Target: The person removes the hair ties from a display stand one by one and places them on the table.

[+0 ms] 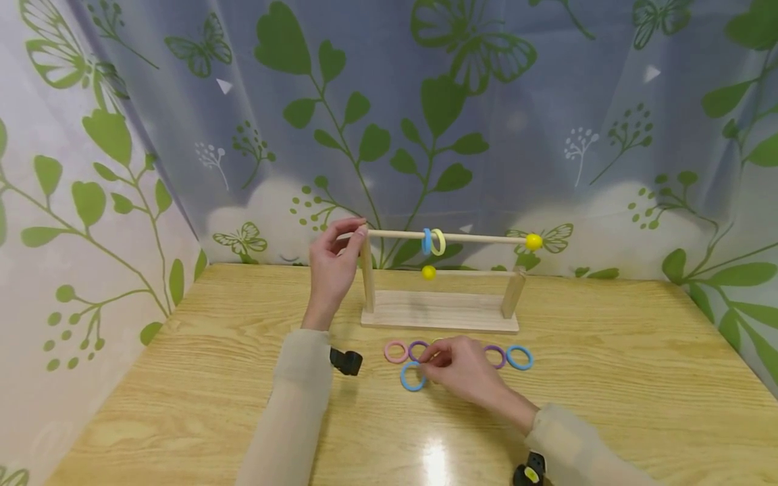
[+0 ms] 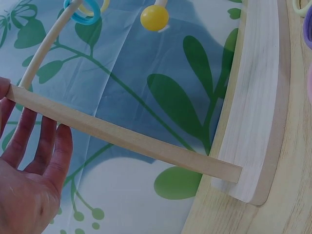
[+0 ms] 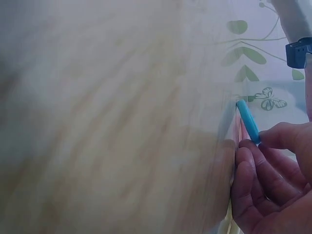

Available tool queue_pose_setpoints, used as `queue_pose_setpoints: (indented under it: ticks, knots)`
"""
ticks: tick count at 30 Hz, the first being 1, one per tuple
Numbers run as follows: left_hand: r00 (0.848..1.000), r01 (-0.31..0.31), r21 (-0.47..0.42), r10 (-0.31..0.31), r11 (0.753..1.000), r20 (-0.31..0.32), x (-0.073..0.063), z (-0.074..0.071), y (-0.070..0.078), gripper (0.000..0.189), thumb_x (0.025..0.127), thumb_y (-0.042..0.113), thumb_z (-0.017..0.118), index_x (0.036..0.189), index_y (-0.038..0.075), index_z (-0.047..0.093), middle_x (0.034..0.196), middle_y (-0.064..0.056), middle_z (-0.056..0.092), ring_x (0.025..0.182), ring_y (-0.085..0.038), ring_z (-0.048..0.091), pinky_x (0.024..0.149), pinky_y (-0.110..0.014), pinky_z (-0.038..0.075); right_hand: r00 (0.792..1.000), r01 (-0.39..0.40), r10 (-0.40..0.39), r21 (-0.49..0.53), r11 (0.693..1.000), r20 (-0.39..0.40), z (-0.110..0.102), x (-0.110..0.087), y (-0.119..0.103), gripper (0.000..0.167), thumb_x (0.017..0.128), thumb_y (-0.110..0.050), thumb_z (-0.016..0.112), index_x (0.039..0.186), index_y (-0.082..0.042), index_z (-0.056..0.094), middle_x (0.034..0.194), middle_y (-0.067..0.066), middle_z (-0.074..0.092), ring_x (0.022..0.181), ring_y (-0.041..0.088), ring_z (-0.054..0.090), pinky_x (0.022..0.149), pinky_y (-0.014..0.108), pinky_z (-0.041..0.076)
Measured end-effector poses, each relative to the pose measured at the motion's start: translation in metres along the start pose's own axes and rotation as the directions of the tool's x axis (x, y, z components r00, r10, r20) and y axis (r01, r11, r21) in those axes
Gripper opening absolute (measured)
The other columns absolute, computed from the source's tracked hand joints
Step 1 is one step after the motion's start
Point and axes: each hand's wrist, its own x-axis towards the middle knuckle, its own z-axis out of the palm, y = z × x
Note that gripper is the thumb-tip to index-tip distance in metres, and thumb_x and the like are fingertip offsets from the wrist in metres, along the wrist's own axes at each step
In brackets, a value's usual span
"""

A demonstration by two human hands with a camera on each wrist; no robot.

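Observation:
My left hand (image 1: 331, 270) grips the top of the left post (image 2: 131, 135) of a wooden stand, where the upper rod (image 1: 395, 234) joins it. Midway along that rod hang a blue ring (image 1: 427, 241) and a pale yellow ring (image 1: 443, 241); a yellow ball (image 1: 534, 241) caps its right end. In front of the stand, my right hand (image 1: 468, 371) pinches another blue ring (image 3: 247, 119) between thumb and fingers. That ring is tilted up at the table in the right wrist view. Fingers hide part of it in the head view.
On the table (image 1: 231, 391) lie a pink ring (image 1: 387, 352), a purple ring (image 1: 504, 355) and a further blue ring (image 1: 531, 358). Several more are partly hidden by the right hand. The stand's base (image 1: 444, 312) is behind them. A shorter rod (image 1: 477, 273) ends in a yellow ball (image 1: 429, 273).

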Motion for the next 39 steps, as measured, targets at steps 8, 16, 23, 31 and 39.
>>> queue_pose_setpoints:
  ticks: [8, 16, 23, 31, 39]
  knots:
    - [1.000, 0.002, -0.003, -0.002, 1.000, 0.000, 0.000, 0.000, 0.001, 0.019, 0.100, 0.014, 0.067, 0.116, 0.005, 0.073, 0.107, -0.001, 0.069, 0.085, -0.010, 0.067, 0.073, -0.021, 0.056, 1.000, 0.009, -0.009, -0.004, 1.000, -0.007, 0.001, 0.000, -0.001, 0.003, 0.087, -0.018, 0.077, 0.088, -0.015, 0.079, 0.079, -0.006, 0.075, 0.070, 0.006, 0.065, 0.061, 0.021, 0.049]
    - [1.000, 0.000, -0.002, 0.000, 1.000, 0.001, 0.000, 0.000, 0.001, 0.020, 0.100, 0.015, 0.067, 0.116, 0.005, 0.073, 0.109, -0.005, 0.069, 0.086, -0.012, 0.067, 0.074, -0.022, 0.056, 1.000, 0.000, 0.001, 0.019, 1.000, -0.019, -0.003, -0.001, 0.000, 0.004, 0.089, -0.018, 0.077, 0.092, -0.016, 0.078, 0.084, -0.005, 0.075, 0.077, 0.007, 0.066, 0.068, 0.022, 0.053]
    - [1.000, 0.000, -0.005, 0.000, 1.000, 0.001, -0.001, 0.000, 0.002, 0.021, 0.100, 0.015, 0.067, 0.116, 0.004, 0.073, 0.110, -0.009, 0.068, 0.087, -0.012, 0.067, 0.075, -0.023, 0.056, 0.998, 0.015, -0.012, 0.047, 0.999, -0.068, -0.011, 0.001, -0.001, 0.007, 0.089, -0.017, 0.077, 0.095, -0.013, 0.079, 0.084, -0.003, 0.076, 0.075, 0.007, 0.066, 0.066, 0.021, 0.052]
    - [1.000, -0.002, -0.006, 0.002, 1.000, 0.001, 0.000, 0.001, 0.002, 0.020, 0.100, 0.016, 0.067, 0.116, 0.005, 0.073, 0.108, -0.002, 0.068, 0.086, -0.012, 0.067, 0.072, -0.020, 0.055, 0.982, 0.080, -0.064, 0.083, 0.993, -0.176, -0.033, 0.009, -0.008, 0.013, 0.089, -0.016, 0.079, 0.100, -0.010, 0.078, 0.084, 0.002, 0.078, 0.075, 0.009, 0.071, 0.064, 0.022, 0.053]
    - [1.000, 0.003, 0.004, -0.003, 1.000, -0.003, 0.000, 0.000, 0.000, 0.020, 0.100, 0.016, 0.067, 0.116, 0.005, 0.073, 0.107, -0.001, 0.068, 0.086, -0.011, 0.067, 0.074, -0.025, 0.057, 0.972, 0.087, -0.056, 0.129, 0.988, -0.227, -0.052, 0.015, -0.015, 0.015, 0.092, -0.019, 0.076, 0.104, -0.010, 0.078, 0.089, 0.007, 0.080, 0.077, 0.013, 0.071, 0.063, 0.023, 0.053]
